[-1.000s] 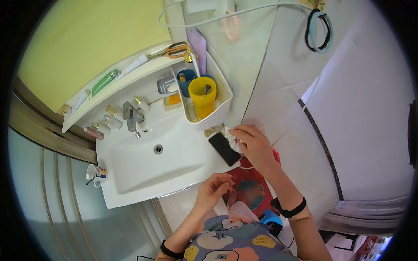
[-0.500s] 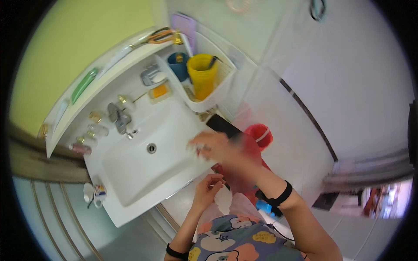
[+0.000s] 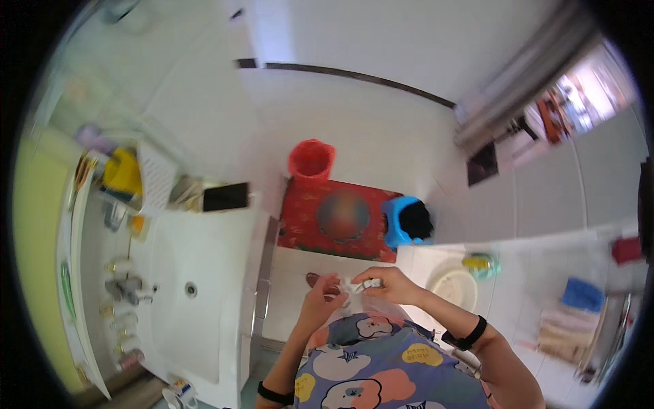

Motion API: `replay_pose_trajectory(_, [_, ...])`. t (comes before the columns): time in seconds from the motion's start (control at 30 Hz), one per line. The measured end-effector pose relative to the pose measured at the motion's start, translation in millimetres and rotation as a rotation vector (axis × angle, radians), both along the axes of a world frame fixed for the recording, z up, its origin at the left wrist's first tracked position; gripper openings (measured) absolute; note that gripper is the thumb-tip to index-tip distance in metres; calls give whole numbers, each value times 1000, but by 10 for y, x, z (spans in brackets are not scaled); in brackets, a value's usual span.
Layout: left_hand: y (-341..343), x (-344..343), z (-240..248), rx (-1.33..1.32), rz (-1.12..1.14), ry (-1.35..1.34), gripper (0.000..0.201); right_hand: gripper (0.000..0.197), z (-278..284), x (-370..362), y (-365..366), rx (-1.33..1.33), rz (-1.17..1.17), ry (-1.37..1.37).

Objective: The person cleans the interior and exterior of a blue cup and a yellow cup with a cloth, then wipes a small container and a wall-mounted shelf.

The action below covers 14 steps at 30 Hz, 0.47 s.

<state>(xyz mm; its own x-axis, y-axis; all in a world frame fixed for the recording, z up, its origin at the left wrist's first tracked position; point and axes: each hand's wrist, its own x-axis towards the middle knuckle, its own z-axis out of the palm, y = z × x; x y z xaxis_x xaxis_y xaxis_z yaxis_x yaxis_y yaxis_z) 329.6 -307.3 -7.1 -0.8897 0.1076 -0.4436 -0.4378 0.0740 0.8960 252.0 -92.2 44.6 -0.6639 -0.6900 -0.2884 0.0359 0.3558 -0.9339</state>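
In front of my patterned top, both hands are close together over the pale floor beside the basin cabinet. My right hand (image 3: 390, 286) is closed on a small white thing with dark marks (image 3: 372, 283), its fingers pinched. White, crumpled-looking material (image 3: 350, 286) spans the gap between the hands; whether it is the same piece I cannot tell. My left hand (image 3: 320, 303) has curled fingers at the near end of this white material and appears to pinch it. Its exact kind is too small and blurred to name.
Left is a white washbasin (image 3: 180, 334) with a tap (image 3: 129, 291) and a black phone (image 3: 227, 197) on its edge. Ahead lie a red mat (image 3: 300, 218), a red bin (image 3: 312, 160) and a blue stool (image 3: 395, 221) with black cloth. A pale bucket (image 3: 455, 286) stands right.
My view has swung right, bringing the mat, stool and bucket into sight. The right hand has come from the basin's edge to meet the left, and white material now shows between them.
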Motion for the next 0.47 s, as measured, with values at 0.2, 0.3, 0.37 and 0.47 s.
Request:
replay_pose_trajectory(0.2, [935,-180,250,-65,-585,167,50,29,-49,774,1035,-252,-345,-259])
replay_pose_trajectory(0.3, [1650,-103,254,-172,-744,192,38,29,5,1127,1750,-178,-452,-1])
replay_pose_trajectory(0.37, [2142,-87,309,-248,-857,220,38,30,5,1392,2208,-180,-603,-52])
replay_pose_trajectory(0.47, [2910,-58,455,-365,-1006,240,35,28,-16,1827,2825,-63,-801,24])
